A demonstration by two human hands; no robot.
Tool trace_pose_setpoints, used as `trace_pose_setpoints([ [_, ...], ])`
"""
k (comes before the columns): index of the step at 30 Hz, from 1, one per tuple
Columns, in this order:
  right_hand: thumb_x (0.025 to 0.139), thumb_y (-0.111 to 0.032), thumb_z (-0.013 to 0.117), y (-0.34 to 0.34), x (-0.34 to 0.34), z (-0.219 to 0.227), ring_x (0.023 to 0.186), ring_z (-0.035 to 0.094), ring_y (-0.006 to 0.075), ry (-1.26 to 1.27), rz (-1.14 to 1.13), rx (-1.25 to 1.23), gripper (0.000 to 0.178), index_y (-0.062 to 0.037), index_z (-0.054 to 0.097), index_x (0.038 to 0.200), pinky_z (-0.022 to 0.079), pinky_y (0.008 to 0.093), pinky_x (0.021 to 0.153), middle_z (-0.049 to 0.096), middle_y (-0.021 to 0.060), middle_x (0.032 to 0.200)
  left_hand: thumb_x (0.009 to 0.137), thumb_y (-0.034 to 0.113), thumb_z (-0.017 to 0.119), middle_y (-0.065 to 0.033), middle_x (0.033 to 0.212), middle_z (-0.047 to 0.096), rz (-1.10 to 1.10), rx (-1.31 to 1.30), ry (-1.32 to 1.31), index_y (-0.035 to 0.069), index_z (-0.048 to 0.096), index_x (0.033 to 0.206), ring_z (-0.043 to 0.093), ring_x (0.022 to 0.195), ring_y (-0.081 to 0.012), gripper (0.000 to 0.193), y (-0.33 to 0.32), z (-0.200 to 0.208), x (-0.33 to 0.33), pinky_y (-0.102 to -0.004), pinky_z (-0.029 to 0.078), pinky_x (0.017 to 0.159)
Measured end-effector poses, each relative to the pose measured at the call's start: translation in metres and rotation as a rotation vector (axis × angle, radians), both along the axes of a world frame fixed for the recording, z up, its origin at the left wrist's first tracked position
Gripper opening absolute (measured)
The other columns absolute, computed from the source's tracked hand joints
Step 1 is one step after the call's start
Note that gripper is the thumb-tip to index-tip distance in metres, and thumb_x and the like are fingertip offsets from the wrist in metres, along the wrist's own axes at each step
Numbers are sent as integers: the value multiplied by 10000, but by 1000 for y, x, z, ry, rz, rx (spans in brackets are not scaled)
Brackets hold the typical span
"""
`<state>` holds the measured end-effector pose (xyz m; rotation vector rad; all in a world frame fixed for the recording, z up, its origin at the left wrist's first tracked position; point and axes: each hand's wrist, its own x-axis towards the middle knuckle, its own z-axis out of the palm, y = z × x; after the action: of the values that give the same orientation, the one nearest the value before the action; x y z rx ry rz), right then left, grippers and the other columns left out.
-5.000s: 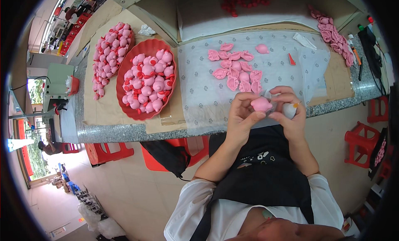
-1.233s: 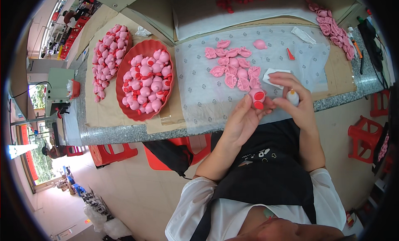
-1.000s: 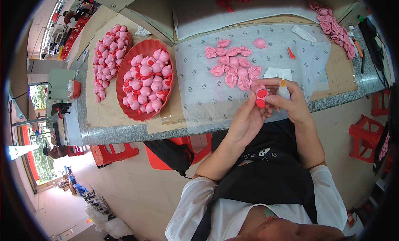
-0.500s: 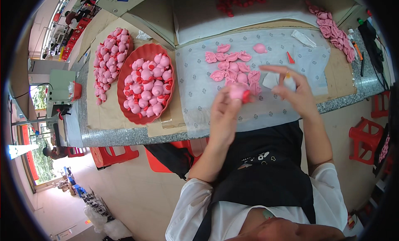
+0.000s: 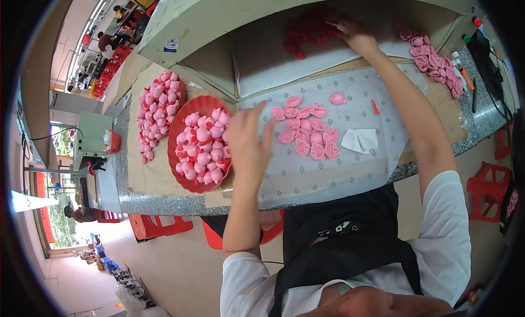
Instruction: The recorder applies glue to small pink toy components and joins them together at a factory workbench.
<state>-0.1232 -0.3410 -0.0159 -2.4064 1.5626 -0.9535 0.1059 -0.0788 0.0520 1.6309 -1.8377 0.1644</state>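
My left hand [image 5: 249,136], thumb and fingers apart, is at the right rim of a scalloped red bowl [image 5: 182,166]. It covers part of the bowl, which is heaped with round pink toy pieces [image 5: 202,135] carrying small red parts. My right hand [image 5: 358,37] reaches into the shaded booth, fingers stretched out beside a cluster of small red pieces [image 5: 311,30]. Whether a fingertip touches one is hard to see. On the printed white sheet [image 5: 306,180] lie several folded pink pieces [image 5: 301,147], among them smooth round ones. A single round pink piece [image 5: 337,98] sits apart.
A grey-green booth [image 5: 202,27] arches over the table's far side. Another pile of pink toys [image 5: 158,106] is at left. More folded pink pieces [image 5: 435,63] lie far right, near pens [image 5: 465,74]. A white cloth [image 5: 360,141] and red pointed piece [image 5: 375,107] lie on the sheet.
My left hand has moved left to the bowl and no longer shows the pink toy it held. My right hand has gone from over the sheet up into the booth. The view has shifted.
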Motion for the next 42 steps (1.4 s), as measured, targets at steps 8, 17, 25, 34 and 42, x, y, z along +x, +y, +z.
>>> trace_pose_setpoints([
  [8, 675, -156, 588, 9, 7, -8, 820, 531, 314, -78, 52, -102, 324, -121, 514, 989, 438, 383, 691, 550, 132, 907, 684, 322, 595, -119, 648, 573, -131, 514, -217, 26, 519, 855, 564, 588, -261, 350, -73, -27, -92, -338, 431, 536],
  [17, 645, -98, 594, 37, -16, 17, 807, 530, 322, -54, 78, 39, 302, -101, 571, 946, 428, 379, 709, 563, 139, 875, 786, 131, 516, -107, 812, 563, -407, 388, 680, 5, 488, 912, 570, 738, -163, 181, -46, -26, -71, -261, 452, 633],
  [25, 677, -84, 581, 71, -34, 46, 670, 544, 145, -363, 57, 477, 254, -48, 574, 929, 441, 268, 631, 565, 76, 797, 783, 69, 523, -35, 833, 533, -351, 338, 1503, -6, 498, 1044, 536, 770, -121, 273, -5, -32, -80, -232, 444, 702],
  [34, 643, -22, 594, 233, -12, 67, 697, 504, 91, -825, 454, 719, 239, -3, 565, 880, 421, 210, 632, 542, 29, 748, 761, 21, 546, -38, 786, 544, -339, 234, 1462, -26, 493, 957, 526, 688, -73, 209, 15, -40, -95, -176, 424, 623],
  [42, 684, 7, 572, 265, 10, 39, 730, 521, 107, -1171, 324, 841, 240, 21, 525, 919, 429, 213, 635, 549, 68, 812, 696, -24, 585, -93, 826, 582, -185, -7, 863, -20, 567, 867, 541, 718, -133, 172, 46, -38, -97, -229, 435, 625],
])
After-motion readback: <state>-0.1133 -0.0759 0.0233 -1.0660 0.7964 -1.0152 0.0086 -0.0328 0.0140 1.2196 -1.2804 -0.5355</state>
